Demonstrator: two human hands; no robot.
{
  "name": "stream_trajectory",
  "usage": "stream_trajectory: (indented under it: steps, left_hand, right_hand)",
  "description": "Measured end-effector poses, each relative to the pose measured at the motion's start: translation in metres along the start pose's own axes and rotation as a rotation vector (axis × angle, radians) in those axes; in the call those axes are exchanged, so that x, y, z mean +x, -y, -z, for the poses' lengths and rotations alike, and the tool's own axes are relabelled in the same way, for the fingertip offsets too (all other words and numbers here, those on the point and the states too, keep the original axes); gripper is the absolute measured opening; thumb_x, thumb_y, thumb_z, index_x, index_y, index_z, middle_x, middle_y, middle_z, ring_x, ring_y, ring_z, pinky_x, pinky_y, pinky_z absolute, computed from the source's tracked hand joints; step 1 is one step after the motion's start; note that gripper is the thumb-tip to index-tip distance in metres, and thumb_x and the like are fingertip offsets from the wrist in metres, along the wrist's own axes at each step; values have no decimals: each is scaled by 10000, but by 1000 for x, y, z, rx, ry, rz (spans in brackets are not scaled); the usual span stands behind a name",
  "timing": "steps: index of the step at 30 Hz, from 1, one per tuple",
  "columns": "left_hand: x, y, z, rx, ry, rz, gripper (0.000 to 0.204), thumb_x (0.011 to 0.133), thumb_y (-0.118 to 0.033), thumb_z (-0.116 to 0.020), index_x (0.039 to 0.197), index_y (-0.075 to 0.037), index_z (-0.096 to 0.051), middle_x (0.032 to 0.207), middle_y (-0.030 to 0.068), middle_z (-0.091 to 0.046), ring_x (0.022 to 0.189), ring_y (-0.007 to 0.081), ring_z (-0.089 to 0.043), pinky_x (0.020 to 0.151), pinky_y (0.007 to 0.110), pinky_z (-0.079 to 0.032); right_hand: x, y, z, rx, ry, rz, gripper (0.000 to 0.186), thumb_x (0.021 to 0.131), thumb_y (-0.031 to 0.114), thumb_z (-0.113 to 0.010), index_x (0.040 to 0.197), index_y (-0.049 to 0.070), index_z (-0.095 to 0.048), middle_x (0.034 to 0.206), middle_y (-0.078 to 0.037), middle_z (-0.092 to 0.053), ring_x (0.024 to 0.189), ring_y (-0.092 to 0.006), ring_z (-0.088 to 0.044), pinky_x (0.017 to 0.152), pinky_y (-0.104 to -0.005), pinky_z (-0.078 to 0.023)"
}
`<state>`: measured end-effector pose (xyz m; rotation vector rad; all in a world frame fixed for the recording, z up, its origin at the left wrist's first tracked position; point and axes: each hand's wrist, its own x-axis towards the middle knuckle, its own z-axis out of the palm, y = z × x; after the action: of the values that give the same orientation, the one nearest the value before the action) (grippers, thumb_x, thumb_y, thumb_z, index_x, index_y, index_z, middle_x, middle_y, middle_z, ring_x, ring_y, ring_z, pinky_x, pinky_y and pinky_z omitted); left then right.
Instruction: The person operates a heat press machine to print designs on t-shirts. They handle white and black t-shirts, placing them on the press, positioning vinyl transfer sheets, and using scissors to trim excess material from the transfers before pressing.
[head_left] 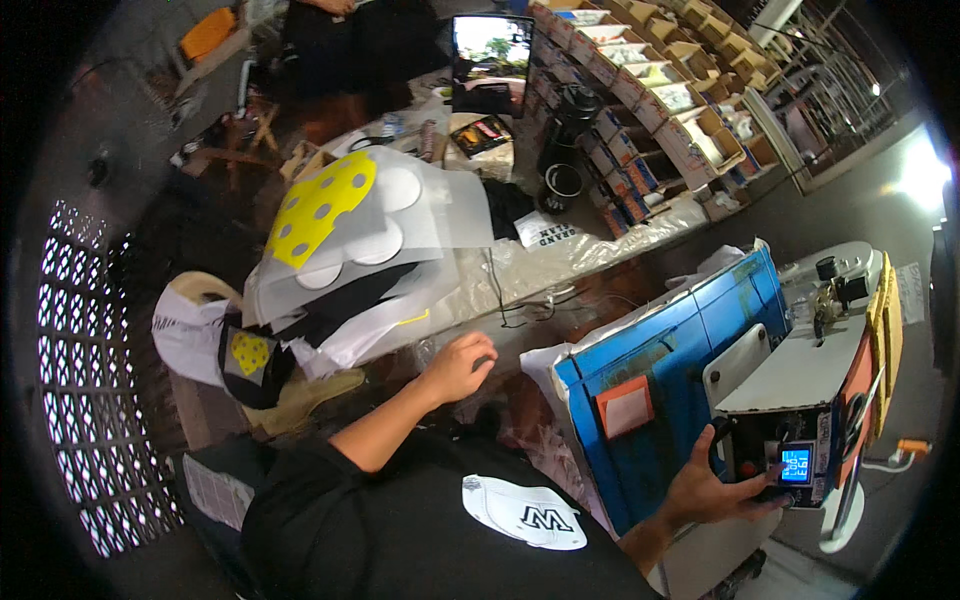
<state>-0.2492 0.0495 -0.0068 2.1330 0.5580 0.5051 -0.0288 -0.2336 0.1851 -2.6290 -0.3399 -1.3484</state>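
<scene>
My left hand (460, 368) is closed above the dim space between the workbench and the press, its fingers curled around something dark I cannot make out. On the right, my right hand (722, 480) has fingers apart, touching the control box (745, 440) of a machine with a lit blue display (795, 462). A white press platen (730, 368) sits beside a blue board (650, 340) bearing a small red-and-pink pad (625, 407). Left of my hands, a cap with a yellow dotted patch (248, 355) lies by a stack of sheets topped with a yellow cutout (318, 200).
The bench (470, 285) has plastic covering, thin cables, black cylinders (562, 185) and a screen (492, 65). Cardboard bins (680, 120) fill the upper right. A metal lattice (90, 370) lines the left. Another person's hand (330, 8) shows at the top.
</scene>
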Motion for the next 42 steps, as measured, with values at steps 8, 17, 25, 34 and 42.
stream_trajectory:
  steps: [8, 17, 25, 34, 42]
  left_hand:
    - [-161, -28, -6, 96, -94, 238, 116, 838, -87, -685, 929, -16, -683, 1060, 152, -654, 1031, 348, -633, 912, 405, -512]
    - [-393, 8, -25, 573, -920, 763, 151, 864, -140, -658, 996, -68, -651, 1180, 150, -601, 1143, 374, -547, 999, 493, -426]
    - [-614, -5, -50, 828, -1432, 1710, 615, 885, -355, -660, 1385, -43, -484, 1458, 200, -432, 1414, 396, -330, 1175, 603, -197]
    - [-584, -42, -107, 546, -1415, 1779, 778, 909, -436, -609, 1502, 2, -362, 1606, 165, -291, 1503, 372, -206, 1213, 578, -88]
    - [-607, -51, -105, 389, -1476, 1739, 751, 865, -313, -671, 1507, -53, -380, 1607, 127, -291, 1506, 340, -198, 1210, 562, -108]
  right_hand:
    - [-4, -13, 13, 441, 21, 57, 549, 927, 358, -685, 1370, 70, -535, 1541, -318, -196, 1474, -480, -136, 1151, -676, -214]
    - [-72, 78, 100, 1630, 864, 815, 230, 868, 62, -661, 1076, -36, -643, 1054, -196, -680, 1011, -354, -658, 923, -421, -500]
    - [-259, 206, 191, 1694, 1277, 1926, 137, 829, 30, -698, 966, 33, -687, 921, -144, -699, 832, -329, -683, 739, -383, -544]
    - [-572, 218, 339, 1574, 357, 2941, 139, 843, 145, -616, 958, 70, -640, 919, -113, -642, 816, -327, -659, 691, -456, -531]
    - [-626, 220, 376, 1512, 58, 3088, 349, 869, 168, -598, 1207, 84, -589, 923, -138, -679, 876, -318, -696, 715, -470, -550]
